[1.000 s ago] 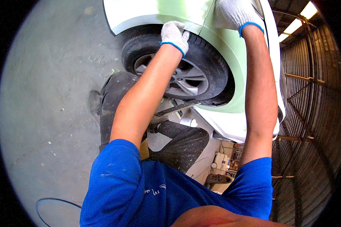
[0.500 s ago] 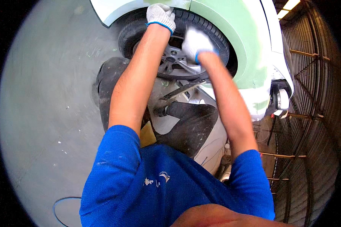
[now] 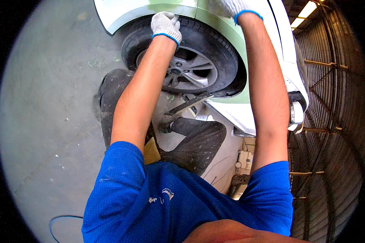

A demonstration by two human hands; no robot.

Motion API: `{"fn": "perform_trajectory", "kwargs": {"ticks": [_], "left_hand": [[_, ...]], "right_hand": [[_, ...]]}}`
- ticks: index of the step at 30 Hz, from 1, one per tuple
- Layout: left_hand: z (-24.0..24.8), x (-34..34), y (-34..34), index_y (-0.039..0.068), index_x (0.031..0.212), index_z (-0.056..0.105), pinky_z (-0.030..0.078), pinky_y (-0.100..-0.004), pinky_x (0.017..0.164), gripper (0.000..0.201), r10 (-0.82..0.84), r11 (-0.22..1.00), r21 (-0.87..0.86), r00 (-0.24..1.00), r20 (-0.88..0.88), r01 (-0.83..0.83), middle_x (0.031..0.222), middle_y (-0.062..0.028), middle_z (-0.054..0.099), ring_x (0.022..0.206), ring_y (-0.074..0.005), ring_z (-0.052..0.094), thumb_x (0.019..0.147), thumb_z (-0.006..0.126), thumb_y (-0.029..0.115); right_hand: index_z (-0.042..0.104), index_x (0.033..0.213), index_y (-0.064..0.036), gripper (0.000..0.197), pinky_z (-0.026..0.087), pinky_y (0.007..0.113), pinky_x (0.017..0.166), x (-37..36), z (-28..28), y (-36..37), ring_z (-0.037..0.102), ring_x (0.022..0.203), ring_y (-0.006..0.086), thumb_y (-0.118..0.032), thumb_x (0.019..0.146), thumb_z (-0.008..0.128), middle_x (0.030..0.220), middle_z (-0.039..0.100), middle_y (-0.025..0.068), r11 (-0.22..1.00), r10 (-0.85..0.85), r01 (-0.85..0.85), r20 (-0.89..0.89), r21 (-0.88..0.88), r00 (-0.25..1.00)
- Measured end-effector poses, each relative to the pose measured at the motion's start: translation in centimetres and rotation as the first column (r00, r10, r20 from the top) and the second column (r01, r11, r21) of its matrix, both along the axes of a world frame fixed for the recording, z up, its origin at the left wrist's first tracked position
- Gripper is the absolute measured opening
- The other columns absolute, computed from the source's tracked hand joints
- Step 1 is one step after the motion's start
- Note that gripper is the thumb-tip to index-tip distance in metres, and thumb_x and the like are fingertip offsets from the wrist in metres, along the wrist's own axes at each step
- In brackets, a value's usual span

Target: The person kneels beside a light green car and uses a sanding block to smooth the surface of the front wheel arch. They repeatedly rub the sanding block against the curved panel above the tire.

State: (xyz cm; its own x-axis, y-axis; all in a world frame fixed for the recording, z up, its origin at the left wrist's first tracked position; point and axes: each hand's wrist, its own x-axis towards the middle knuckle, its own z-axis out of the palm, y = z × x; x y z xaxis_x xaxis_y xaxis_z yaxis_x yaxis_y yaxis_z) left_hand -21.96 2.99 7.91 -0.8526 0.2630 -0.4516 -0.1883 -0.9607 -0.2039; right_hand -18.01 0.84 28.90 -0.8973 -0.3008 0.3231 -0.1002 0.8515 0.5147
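Note:
My left hand (image 3: 165,26), in a white knit glove with a blue cuff, rests at the wheel arch edge above the tire (image 3: 200,38). Its fingers are curled closed; what they hold, if anything, is hidden. My right hand (image 3: 228,6), gloved the same way, is over the car's fender (image 3: 178,9) at the top edge of the view. Its fingers are blurred and partly cut off, so their pose is unclear. White paint and pale green patches cover the fender around the arch. Below sits the silver wheel rim (image 3: 198,77), partly behind my left forearm.
Grey concrete floor (image 3: 48,101) stretches to the left, with a blue hose (image 3: 63,216) low on it. My dark-trousered legs (image 3: 200,139) are folded below the wheel. A dark flat bar (image 3: 188,104) and a white round container (image 3: 205,118) lie between them and the car. Corrugated wall (image 3: 336,121) stands at right.
My right hand has moved up from in front of the wheel to the fender. My left hand stays at the arch edge, and the view has shifted slightly.

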Motion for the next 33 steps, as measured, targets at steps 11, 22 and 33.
{"fn": "perform_trajectory", "kwargs": {"ticks": [11, 22, 33], "left_hand": [[-1.3, -0.5, 0.5, 0.005, 0.103, 0.056, 0.045, -0.0465, 0.098, 0.017, 0.012, 0.994, -0.107, 0.998, -0.065, -0.019, 0.107, -0.0128, 0.066, 0.11, -0.0325, 0.065, 0.092, 0.043, 0.006], [-3.9, -2.1, 2.3, 0.003, 0.111, 0.06, 0.041, -0.0495, 0.105, 0.026, 0.034, 0.994, 0.104, 0.996, -0.081, -0.025, 0.113, -0.0146, 0.067, 0.116, -0.0346, 0.061, 0.095, 0.042, 0.013], [-4.0, -1.7, 2.4, 0.002, 0.125, 0.056, 0.036, -0.0492, 0.11, 0.036, -0.027, 0.999, 0.012, 0.98, -0.197, 0.03, 0.129, -0.0134, 0.061, 0.126, -0.0335, 0.055, 0.094, 0.037, 0.005]], "right_hand": [[0.06, 0.111, 0.005, 0.036, 0.053, 0.051, 0.087, -3.4, -1.0, -1.6, 0.066, 0.097, 0.0481, -0.023, 0.09, 0.053, 0.101, 0.066, 0.0345, 0.996, -0.078, 0.075, 0.067, 0.052, 0.995], [0.06, 0.11, 0.005, 0.035, 0.054, 0.052, 0.086, -1.3, -4.5, -0.1, 0.066, 0.094, 0.0482, -0.022, 0.089, 0.053, 0.098, 0.066, 0.0348, 0.99, -0.139, 0.143, 0.116, -0.023, 0.983], [0.056, 0.108, 0.0021, 0.031, 0.055, 0.054, 0.079, 7.7, -12.4, 9.2, 0.068, 0.085, 0.0473, -0.023, 0.09, 0.054, 0.09, 0.068, 0.0323, 0.938, -0.205, 0.257, 0.225, -0.232, 0.952]]}}
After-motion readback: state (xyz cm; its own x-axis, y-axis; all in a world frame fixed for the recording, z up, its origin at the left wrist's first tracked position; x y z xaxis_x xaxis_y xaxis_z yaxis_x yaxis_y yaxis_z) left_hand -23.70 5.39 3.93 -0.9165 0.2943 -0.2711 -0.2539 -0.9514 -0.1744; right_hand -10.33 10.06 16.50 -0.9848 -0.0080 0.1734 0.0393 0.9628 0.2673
